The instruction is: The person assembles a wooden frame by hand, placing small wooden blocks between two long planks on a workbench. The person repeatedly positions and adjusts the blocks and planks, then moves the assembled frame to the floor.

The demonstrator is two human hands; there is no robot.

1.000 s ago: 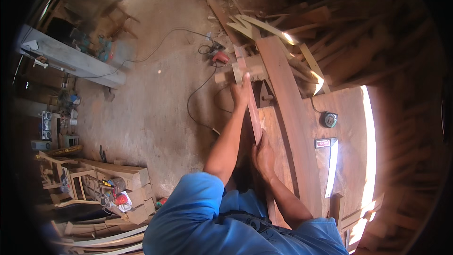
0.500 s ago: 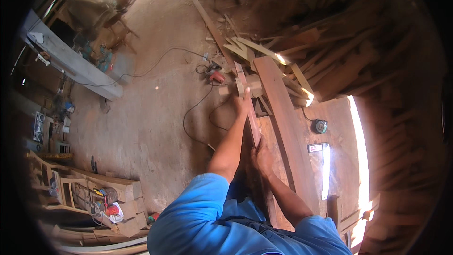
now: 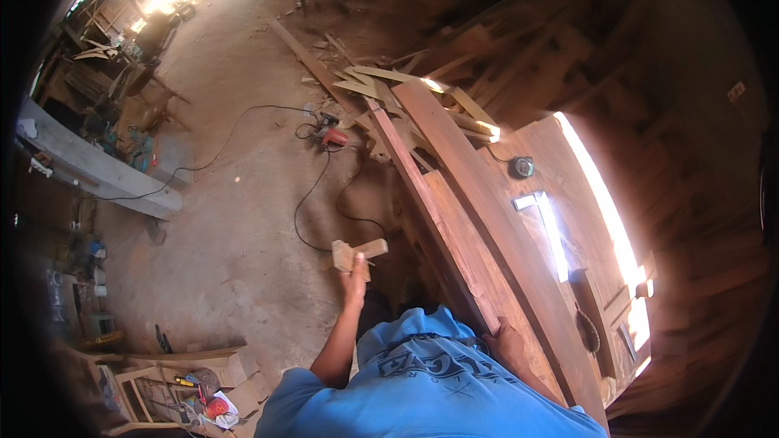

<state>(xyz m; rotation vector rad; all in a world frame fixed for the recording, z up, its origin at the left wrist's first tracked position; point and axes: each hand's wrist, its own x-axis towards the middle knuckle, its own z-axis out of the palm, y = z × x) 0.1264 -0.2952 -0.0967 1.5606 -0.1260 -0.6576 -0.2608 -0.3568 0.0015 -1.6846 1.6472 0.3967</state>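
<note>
Out over the floor, clear of the bench, my left hand is closed around a small wooden marking gauge, a pale block with a crossing stem. A long reddish-brown board runs from my waist away toward the scrap pile, standing along the left side of the bench. My right hand grips this board's upper edge close to my body; the fingertips are partly hidden. Beside it lies a wider dark red plank, roughly parallel.
On the bench top are a tape measure and a glaring metal try square. A red power tool with a black cord rests on the floor. Wood offcuts are heaped beyond the boards. A wooden tool carrier stands lower left.
My left hand has come back from the board's far part, bringing the marking gauge left and toward me. My right hand has slid nearer my body along the board. The view has shifted.
</note>
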